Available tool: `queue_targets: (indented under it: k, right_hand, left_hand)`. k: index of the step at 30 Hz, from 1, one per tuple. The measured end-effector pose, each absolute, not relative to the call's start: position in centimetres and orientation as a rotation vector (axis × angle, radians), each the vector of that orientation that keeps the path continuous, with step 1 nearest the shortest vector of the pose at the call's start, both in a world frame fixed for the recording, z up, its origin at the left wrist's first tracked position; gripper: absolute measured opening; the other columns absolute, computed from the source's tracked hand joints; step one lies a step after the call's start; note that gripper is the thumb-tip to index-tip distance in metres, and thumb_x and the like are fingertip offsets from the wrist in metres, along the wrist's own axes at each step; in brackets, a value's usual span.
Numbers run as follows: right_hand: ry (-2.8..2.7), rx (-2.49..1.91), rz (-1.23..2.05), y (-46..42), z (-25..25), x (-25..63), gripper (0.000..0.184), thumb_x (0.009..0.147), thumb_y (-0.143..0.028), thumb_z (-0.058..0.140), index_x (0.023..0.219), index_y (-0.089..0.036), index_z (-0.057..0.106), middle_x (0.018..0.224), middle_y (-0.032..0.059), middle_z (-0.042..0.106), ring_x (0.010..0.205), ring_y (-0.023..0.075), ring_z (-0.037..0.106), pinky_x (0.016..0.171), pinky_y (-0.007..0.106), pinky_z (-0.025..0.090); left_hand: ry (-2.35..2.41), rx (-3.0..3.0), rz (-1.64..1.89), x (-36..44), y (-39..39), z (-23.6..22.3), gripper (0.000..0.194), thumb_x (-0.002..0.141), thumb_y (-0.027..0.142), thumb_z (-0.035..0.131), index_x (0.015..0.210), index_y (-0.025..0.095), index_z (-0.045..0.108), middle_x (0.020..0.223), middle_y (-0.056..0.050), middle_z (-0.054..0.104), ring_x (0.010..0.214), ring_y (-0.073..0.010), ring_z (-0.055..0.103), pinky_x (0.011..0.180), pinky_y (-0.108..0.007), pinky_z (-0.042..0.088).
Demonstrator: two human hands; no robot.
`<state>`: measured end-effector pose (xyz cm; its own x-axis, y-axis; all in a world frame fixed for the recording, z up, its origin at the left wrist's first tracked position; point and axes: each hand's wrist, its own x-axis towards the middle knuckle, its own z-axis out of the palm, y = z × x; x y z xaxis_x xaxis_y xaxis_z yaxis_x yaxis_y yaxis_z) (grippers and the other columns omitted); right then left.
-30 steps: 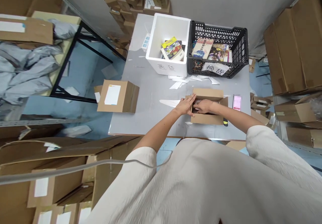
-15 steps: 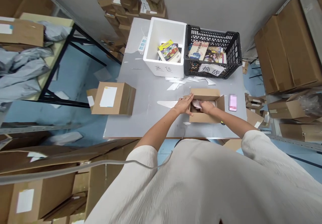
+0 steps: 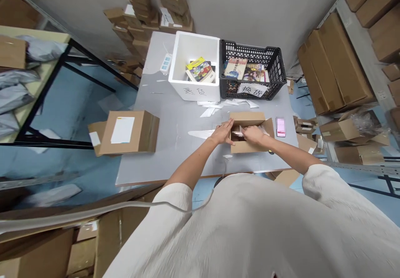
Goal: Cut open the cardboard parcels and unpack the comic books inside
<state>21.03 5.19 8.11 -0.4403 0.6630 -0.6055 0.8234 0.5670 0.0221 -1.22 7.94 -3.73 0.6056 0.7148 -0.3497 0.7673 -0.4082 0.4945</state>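
Observation:
An open cardboard box (image 3: pixel 248 146) lies on the table in front of me, its flaps folded outward. My left hand (image 3: pixel 223 133) holds the box at its left end, fingers along the upper corner and thumb low on the edge. Inside the box is my right hand (image 3: pixel 253 135), its fingers closed on a crumpled, pale piece of packing wrap (image 3: pixel 238 132). What lies beneath that hand is hidden. Right of the box is a phone (image 3: pixel 280 127) with a lit pink screen.
Behind the box stand a white foam bin (image 3: pixel 193 92) and a black plastic crate (image 3: pixel 253 91), both with books inside. Paper scraps (image 3: pixel 211 111) lie before them. A closed cardboard box (image 3: pixel 125 144) sits at the table's left edge. Shelves with cartons (image 3: pixel 337 65) flank the right side.
My view has shifted, so the table appears further left. My right hand has moved slightly within the box, and the wrap in it looks lifted and bunched. The left hand stays on the box end.

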Motion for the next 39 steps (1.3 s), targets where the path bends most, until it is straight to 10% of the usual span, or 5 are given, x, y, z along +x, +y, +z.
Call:
queue_targets:
  k: [7,15,24,39]
  right_hand:
    - [2.339,1.320,-0.351,4.4,12.4,24.0,0.030,0.110,-0.022,0.051,0.127,-0.013,0.075,0.130,0.0239,0.081,0.120,0.0360,0.075,0.095,0.036,0.054]
    - [2.531,2.102,-0.427,5.3,17.3,31.8,0.022,0.099,-0.034,0.059,0.093,-0.019,0.075,0.082,0.0065,0.075,0.080,0.0242,0.068,0.074,0.029,0.047]
    - [2.591,2.752,-0.590,5.9,20.1,41.1,0.023,0.088,-0.040,0.064,0.087,-0.018,0.072,0.080,0.0011,0.067,0.079,0.0230,0.066,0.073,0.033,0.056]
    - [1.693,2.842,-0.970,3.9,3.7,43.8,0.018,0.083,-0.029,0.063,0.079,-0.016,0.075,0.076,0.0033,0.075,0.081,0.0224,0.074,0.072,0.025,0.056]
  left_hand:
    - [1.164,2.189,-0.043,-1.2,7.8,-3.6,0.153,0.074,0.073,0.094,0.187,0.026,0.003,0.194,-0.027,0.006,0.173,-0.0488,0.032,0.129,-0.062,0.040]
    - [1.173,2.214,-0.163,-1.5,7.7,-3.1,0.088,0.077,0.074,0.092,0.147,0.028,0.064,0.196,-0.017,-0.003,0.151,-0.0525,0.059,0.123,-0.065,0.044]
    - [1.232,2.272,-0.236,-1.4,7.9,-2.3,0.083,0.077,0.088,0.086,0.132,0.026,0.076,0.197,-0.012,0.003,0.159,-0.0531,0.050,0.128,-0.063,0.040]
    - [1.258,2.322,-0.384,-2.7,7.8,-1.5,0.084,0.078,0.082,0.089,0.138,0.027,0.073,0.197,-0.013,0.005,0.165,-0.0528,0.040,0.132,-0.065,0.035]
